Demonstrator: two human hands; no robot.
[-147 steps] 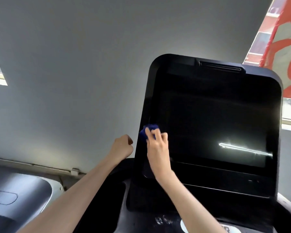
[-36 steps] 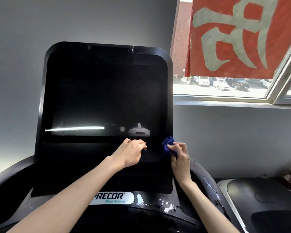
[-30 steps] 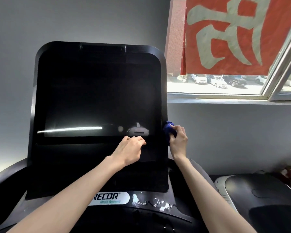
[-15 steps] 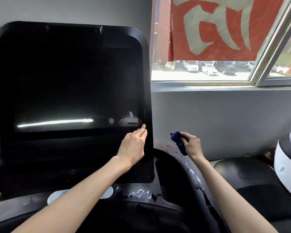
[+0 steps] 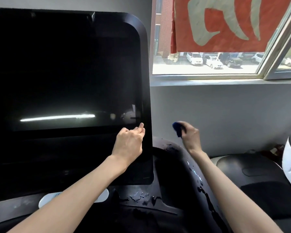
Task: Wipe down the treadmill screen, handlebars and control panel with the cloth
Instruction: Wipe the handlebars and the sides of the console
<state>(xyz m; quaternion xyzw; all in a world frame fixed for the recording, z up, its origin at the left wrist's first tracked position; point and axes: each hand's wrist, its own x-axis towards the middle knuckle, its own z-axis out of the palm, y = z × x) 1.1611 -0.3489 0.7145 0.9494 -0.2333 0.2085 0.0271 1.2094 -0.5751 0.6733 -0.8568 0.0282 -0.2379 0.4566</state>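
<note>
Head view: the treadmill's dark screen [image 5: 65,73] fills the left side, and a streak of light is reflected low on its glass. The left hand [image 5: 129,142] is raised in front of the screen's lower right corner. Its fingers are loosely curled and hold nothing, and one fingertip points up at the frame's edge; whether it touches the frame cannot be told. Just right of the screen and clear of it, the right hand [image 5: 190,137] has its fingers bunched round the blue cloth [image 5: 177,129], above the black handlebar [image 5: 183,165], which curves out from behind the screen's lower right and carries pale flecks. Up and right of the screen is a window [image 5: 207,76] with a red banner [image 5: 225,22].
</note>
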